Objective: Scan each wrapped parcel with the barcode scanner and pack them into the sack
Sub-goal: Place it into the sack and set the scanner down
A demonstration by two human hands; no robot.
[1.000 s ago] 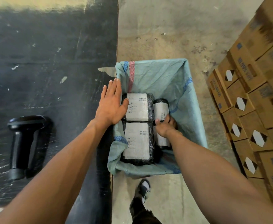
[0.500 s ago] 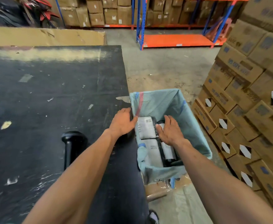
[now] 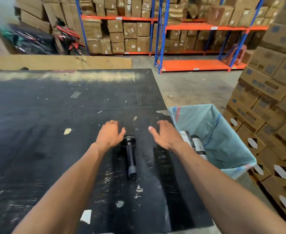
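Head view: left hand (image 3: 109, 133) and right hand (image 3: 166, 135) hover empty (fingers seemingly relaxed) beside scanner (image 3: 130, 154).

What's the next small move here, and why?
Probably left hand drops onto the barcode scanner and picks it up: it lies free on the black table, both hands are empty, and no unscanned parcel is in view; parcels sit in the sack.

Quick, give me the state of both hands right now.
Left hand: open, fingers loosely curled, holding nothing, above the barcode scanner.
Right hand: open, holding nothing, beside the sack.
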